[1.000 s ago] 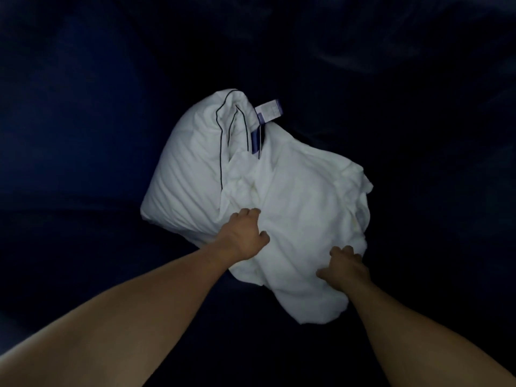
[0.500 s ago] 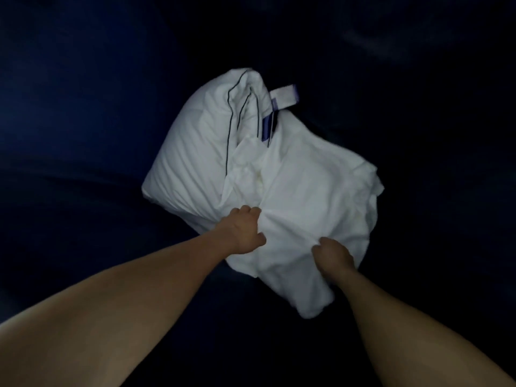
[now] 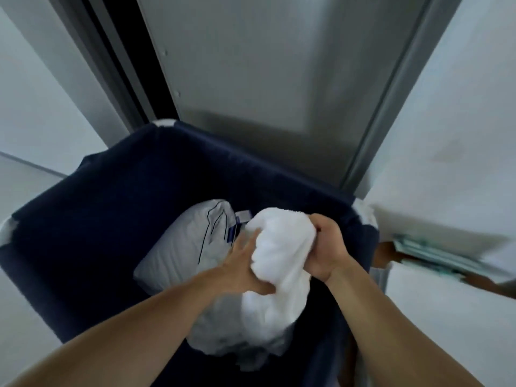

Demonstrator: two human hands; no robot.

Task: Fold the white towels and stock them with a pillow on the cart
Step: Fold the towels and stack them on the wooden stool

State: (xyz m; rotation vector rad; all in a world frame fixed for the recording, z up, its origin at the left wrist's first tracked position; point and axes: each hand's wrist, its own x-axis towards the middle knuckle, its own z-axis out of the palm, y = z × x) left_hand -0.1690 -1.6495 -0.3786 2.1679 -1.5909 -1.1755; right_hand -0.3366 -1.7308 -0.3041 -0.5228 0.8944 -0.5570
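While both hands work inside the navy bin (image 3: 117, 196), head view shows the towel (image 3: 279, 247) bunched up, unfolded, lifted above the pillow (image 3: 178, 247), which lies at the bin's bottom w/ more white cloth (image 3: 223, 331) under the bundle. Right hand (image 3: 325, 250) grips the towel's top, fingers curled round it. Left hand (image 3: 243, 266) cups its side, thumb hooked underneath. Step, prob.: pulling a towel out to fold. Next needs it lifted clear of the rim, then corners found and spread.
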